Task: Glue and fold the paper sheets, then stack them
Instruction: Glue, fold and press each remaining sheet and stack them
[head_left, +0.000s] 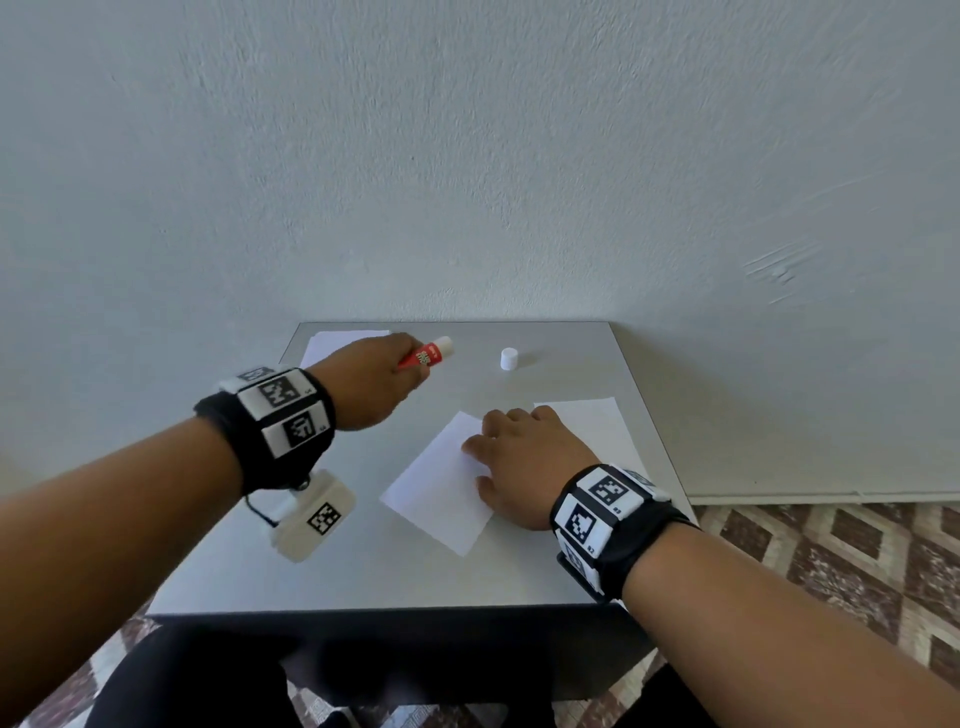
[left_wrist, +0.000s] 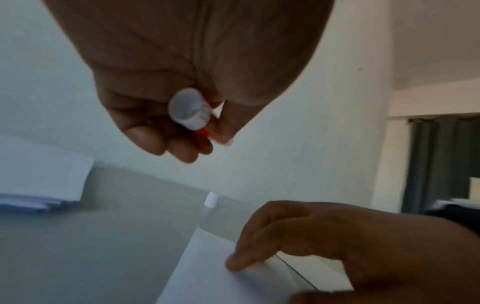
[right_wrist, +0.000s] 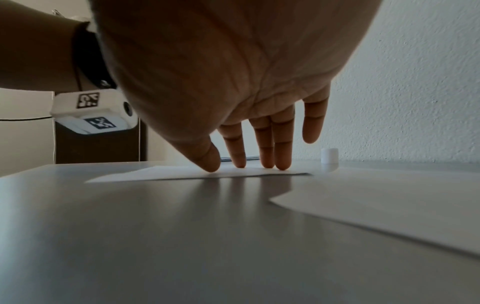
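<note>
Head view — one glue stick, one cap.

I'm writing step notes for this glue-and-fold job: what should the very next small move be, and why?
Probably bring the glue stick down onto the sheet. The left hand holds the stick above the table, its cap already off and standing apart, while the right hand presses the sheet flat with straight fingers.
</note>
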